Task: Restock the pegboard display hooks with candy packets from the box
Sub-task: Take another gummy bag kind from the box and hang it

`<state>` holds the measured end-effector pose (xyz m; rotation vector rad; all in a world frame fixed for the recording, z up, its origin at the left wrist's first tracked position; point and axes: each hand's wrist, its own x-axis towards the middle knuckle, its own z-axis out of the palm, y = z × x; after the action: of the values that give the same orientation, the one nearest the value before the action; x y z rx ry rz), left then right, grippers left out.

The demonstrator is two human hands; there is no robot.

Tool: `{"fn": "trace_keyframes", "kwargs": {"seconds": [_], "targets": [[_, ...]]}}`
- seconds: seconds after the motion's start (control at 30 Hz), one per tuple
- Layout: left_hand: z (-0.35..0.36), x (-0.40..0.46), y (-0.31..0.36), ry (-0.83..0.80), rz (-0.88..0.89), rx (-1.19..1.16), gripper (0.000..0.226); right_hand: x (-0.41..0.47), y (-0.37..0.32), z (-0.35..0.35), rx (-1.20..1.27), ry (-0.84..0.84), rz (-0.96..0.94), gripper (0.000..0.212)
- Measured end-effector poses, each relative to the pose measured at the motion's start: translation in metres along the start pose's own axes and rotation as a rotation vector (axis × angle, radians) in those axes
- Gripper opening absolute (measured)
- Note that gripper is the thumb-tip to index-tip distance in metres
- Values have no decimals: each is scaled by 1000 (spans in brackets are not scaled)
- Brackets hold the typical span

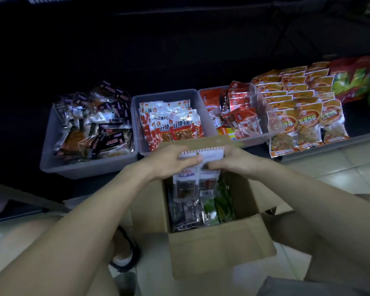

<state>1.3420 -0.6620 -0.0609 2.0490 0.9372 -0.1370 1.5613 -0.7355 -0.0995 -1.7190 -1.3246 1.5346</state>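
An open cardboard box [220, 251] stands on the floor between my knees, with dark and green packets [188, 212] inside. Above its far side I hold a stack of white-topped candy packets [203, 155]. My left hand [171, 161] grips the stack's left end, thumb on top. My right hand [233, 161] grips its right end. The lower parts of the packets hang down into the box. No pegboard hooks show in this view.
Three grey bins stand on a low shelf: dark packets [51, 159], red-and-white packets [137, 116], red packets [203, 97]. Rows of orange packets [297, 107] and green bags [350, 80] lie to the right. Tiled floor [340, 167] lies to the right of the box.
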Motion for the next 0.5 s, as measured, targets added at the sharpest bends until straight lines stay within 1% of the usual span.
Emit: {"fn": "trace_keyframes", "kwargs": {"seconds": [0.07, 0.1, 0.13, 0.2, 0.23, 0.27, 0.3, 0.37, 0.43, 0.5], "targets": [[-4, -7, -5, 79, 43, 8, 33, -7, -9, 7, 79, 68, -45, 32], [-7, -10, -9, 117, 40, 20, 26, -10, -11, 11, 140, 108, -47, 31], [-10, -13, -13, 157, 32, 38, 25, -9, -11, 15, 186, 171, -30, 31], [-17, -19, -22, 243, -3, 66, 27, -3, -4, 23, 131, 366, 81, 32], [-20, -22, -26, 285, -23, 57, 27, 0, 4, 25, 71, 428, 175, 30], [-23, -24, -30, 324, -34, 37, 27, 2, 12, 28, 36, 421, 269, 26], [-25, -24, -33, 358, -42, 15, 28, 4, 18, 34, 21, 348, 339, 23], [-28, -25, -37, 394, -42, 1, 31, 9, 28, 51, -14, 117, 432, 20], [-28, -24, -40, 393, -35, 5, 32, 19, 34, 76, -131, -84, 488, 18], [-29, -23, -36, 417, 5, 28, 32, 35, 45, 102, -251, -155, 508, 27]]}}
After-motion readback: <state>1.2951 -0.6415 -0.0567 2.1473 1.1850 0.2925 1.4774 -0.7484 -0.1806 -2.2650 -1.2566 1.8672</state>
